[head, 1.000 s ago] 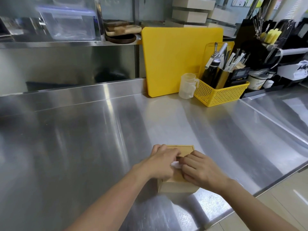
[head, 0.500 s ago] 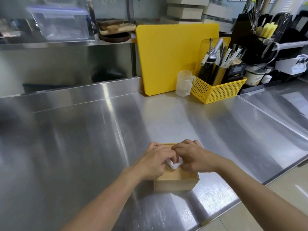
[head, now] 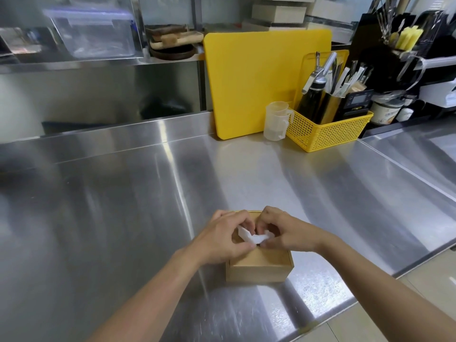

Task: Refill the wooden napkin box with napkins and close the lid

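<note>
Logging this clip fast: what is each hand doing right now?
Left hand: closed, pinching the white napkin over the wooden box.
Right hand: closed, pinching the same napkin.

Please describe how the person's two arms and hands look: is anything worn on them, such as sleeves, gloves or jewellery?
Both forearms are bare as far as the picture shows; no sleeve edge comes into view. The left hand and the right hand wear no gloves. No watch, bracelet or ring shows on the visible wrists and fingers. No markings can be made out.
</note>
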`<control>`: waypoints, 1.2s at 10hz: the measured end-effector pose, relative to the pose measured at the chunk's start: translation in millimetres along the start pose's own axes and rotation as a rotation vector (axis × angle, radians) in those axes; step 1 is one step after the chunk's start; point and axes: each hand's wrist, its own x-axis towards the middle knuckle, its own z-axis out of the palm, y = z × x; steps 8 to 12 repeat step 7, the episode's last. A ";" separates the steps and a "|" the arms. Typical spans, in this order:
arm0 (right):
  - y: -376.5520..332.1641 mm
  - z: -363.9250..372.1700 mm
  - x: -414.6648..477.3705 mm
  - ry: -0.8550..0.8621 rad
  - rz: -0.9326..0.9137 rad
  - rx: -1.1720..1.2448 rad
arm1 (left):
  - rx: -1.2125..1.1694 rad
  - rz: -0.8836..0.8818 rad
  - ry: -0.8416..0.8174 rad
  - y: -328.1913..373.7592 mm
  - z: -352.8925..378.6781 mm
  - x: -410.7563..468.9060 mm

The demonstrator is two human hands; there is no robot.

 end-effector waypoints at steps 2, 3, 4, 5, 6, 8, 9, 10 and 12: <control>3.2 -2.9 -4.5 0.042 0.038 0.055 | 0.012 -0.119 0.010 1.8 7.8 7.1; 4.6 -3.4 -3.4 0.028 0.039 0.012 | 0.034 -0.134 0.012 4.6 7.2 10.2; 11.7 -4.3 -3.6 0.071 0.054 0.028 | 0.021 -0.178 0.003 3.7 6.1 12.1; 21.2 -5.4 -5.6 0.108 0.066 0.123 | -0.011 -0.208 0.004 1.6 4.6 11.7; 24.9 -6.0 -9.2 0.128 0.052 0.179 | -0.046 -0.164 0.004 1.8 1.5 7.9; 26.4 -11.9 -16.6 0.259 0.047 0.231 | -0.216 -0.107 0.041 -1.1 -8.6 2.6; 26.4 -11.9 -16.6 0.259 0.047 0.231 | -0.216 -0.107 0.041 -1.1 -8.6 2.6; 26.4 -11.9 -16.6 0.259 0.047 0.231 | -0.216 -0.107 0.041 -1.1 -8.6 2.6; 26.4 -11.9 -16.6 0.259 0.047 0.231 | -0.216 -0.107 0.041 -1.1 -8.6 2.6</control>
